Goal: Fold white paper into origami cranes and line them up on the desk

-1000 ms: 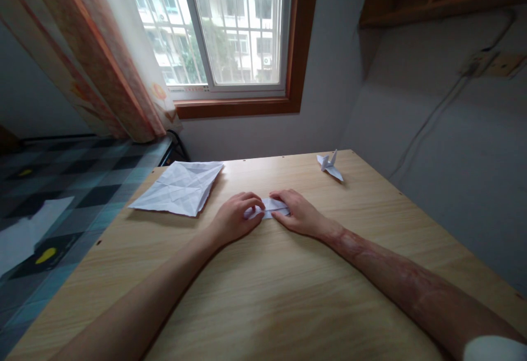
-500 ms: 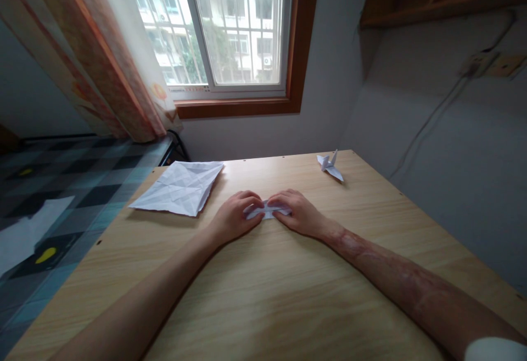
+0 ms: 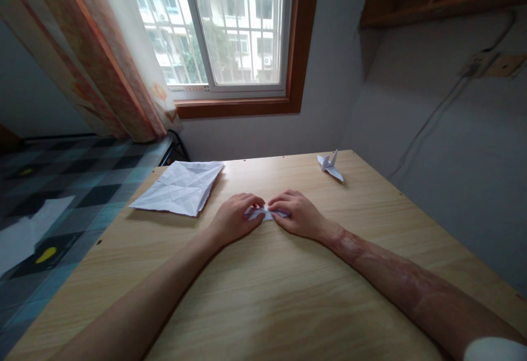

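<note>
A small folded piece of white paper (image 3: 267,215) lies on the table between my two hands, its ends partly covered by fingers. My left hand (image 3: 239,215) grips the paper's left end, thumb at the near edge and fingers curled over the far side. On the right end, my right hand (image 3: 297,212) holds it in the same way, fingertips pressing near the middle. The finer folds are too small to make out.
Creased white paper sheets (image 3: 179,188) lie at the table's back left. A white paper crane (image 3: 330,167) stands at the back right. Left of the wooden table (image 3: 263,295) is a checked bed cover (image 3: 111,155) with torn white paper (image 3: 37,226) on it.
My fingers have shifted slightly on the folded paper; the right fingertips press down nearer its middle, and the paper looks flatter. Everything else stays in place.
</note>
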A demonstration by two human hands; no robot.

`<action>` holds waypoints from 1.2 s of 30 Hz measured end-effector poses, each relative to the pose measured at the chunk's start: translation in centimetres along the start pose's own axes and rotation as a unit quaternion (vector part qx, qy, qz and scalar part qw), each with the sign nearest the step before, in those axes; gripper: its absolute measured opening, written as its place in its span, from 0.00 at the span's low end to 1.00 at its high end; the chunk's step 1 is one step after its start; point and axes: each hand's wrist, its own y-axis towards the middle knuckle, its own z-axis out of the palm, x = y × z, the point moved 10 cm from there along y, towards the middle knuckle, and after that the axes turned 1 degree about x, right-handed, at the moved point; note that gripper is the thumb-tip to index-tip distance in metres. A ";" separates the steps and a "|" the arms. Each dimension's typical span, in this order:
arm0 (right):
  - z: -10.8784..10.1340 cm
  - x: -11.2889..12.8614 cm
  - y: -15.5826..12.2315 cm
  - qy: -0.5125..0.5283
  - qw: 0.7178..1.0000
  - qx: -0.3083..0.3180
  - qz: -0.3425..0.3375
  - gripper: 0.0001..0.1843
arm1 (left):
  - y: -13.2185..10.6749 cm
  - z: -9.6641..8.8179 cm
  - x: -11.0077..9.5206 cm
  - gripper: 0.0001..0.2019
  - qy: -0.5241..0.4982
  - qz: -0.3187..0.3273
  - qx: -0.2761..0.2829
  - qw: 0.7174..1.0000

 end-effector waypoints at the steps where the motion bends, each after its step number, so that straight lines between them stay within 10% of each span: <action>1: 0.0 0.1 0.0 -0.004 1.000 0.000 -0.003 0.08 | 0.0 0.1 -0.2 0.07 -0.001 0.009 0.003 1.000; 36: 0.1 0.0 0.1 -0.025 1.000 0.000 -0.001 0.06 | -0.1 -0.2 -1.3 0.07 -0.030 0.051 0.037 0.998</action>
